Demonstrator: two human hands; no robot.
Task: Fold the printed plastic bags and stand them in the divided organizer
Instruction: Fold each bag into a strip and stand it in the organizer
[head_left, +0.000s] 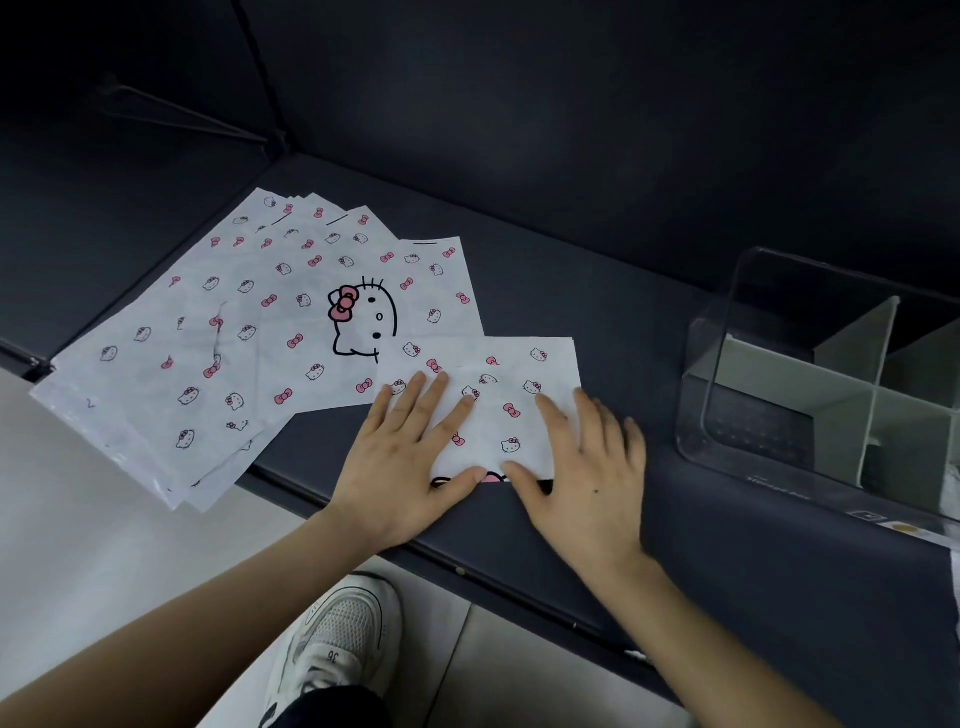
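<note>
A dark navy table fills the middle. Behind it rises a dark, matte wall, dimly lit. At the table's far left corner a thin black rod slants upward. Below its near edge lies a pale tiled floor.

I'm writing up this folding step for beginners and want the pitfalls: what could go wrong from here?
1. The folded bag is held flat only by the left hand and right hand. The slick plastic may spring open when they lift.
2. The fanned bags overhang the dark surface's front edge on the left, so a nudge could slide them to the floor.
3. The organizer stands apart to the right, so the fold may loosen on the way there.
</note>
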